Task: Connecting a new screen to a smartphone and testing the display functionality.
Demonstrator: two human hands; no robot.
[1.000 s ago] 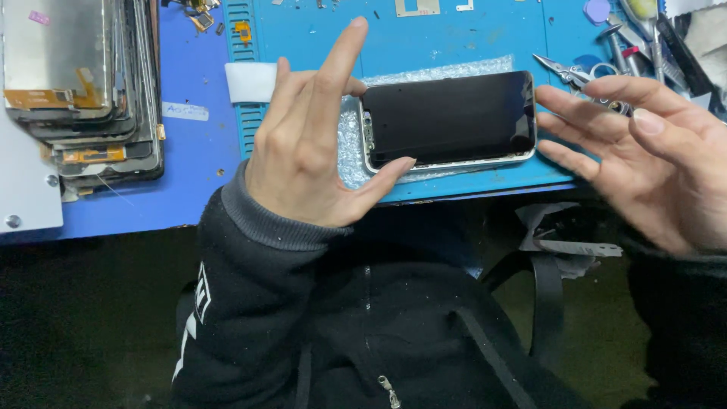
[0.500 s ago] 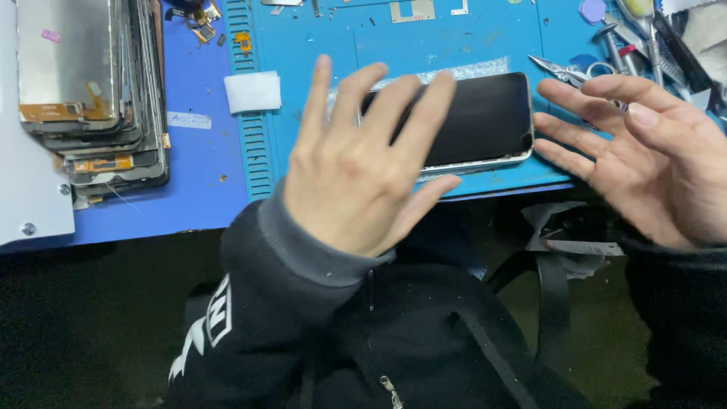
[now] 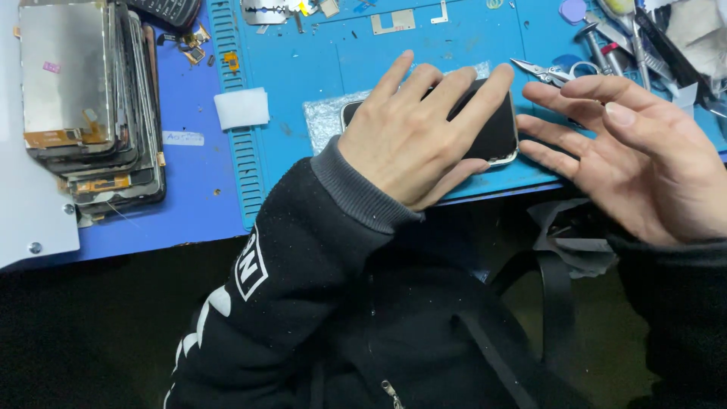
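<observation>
Far left of the hands, a stack of old screens (image 3: pixel 91 106) sits. The left hand (image 3: pixel 413 136) lies flat, fingers spread, on the dark phone (image 3: pixel 496 132); the right hand (image 3: pixel 644 159) hovers open beside it. Uneven pressure could crack the glass or slide it off the worktop (image 3: pixel 303 83) edge.

This is a phone repair workbench in a small workshop. A blue work mat (image 3: pixel 303 83) covers the bench, a stack of removed screen panels (image 3: pixel 87 98) sits far left, and tweezers, scissors and screwdrivers (image 3: pixel 606 38) crowd the far right.
</observation>
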